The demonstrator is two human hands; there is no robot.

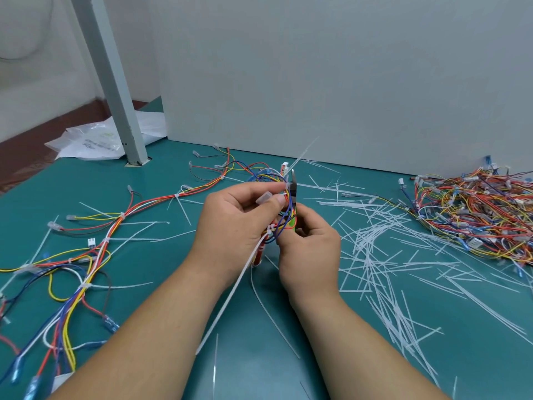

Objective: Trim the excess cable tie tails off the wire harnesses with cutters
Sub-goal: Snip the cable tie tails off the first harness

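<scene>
My left hand (230, 223) grips a coloured wire harness (271, 180) held up over the middle of the green table. A long white cable tie tail (230, 295) hangs from the harness down toward me. My right hand (310, 249) holds the cutters (293, 183) upright, its fingers wrapped around the green and red handles. The metal jaws sit at a white cable tie at the top of the harness, from which a thin tail (302, 153) sticks up and to the right. I cannot tell whether the jaws are closed on it.
Another harness (95, 255) lies spread over the left of the table (259, 365). A heap of harnesses (476, 215) fills the far right. Several cut white tails (383, 255) litter the right half. A grey post (115, 90) and plastic bags (92, 140) stand at the back left, a wall behind.
</scene>
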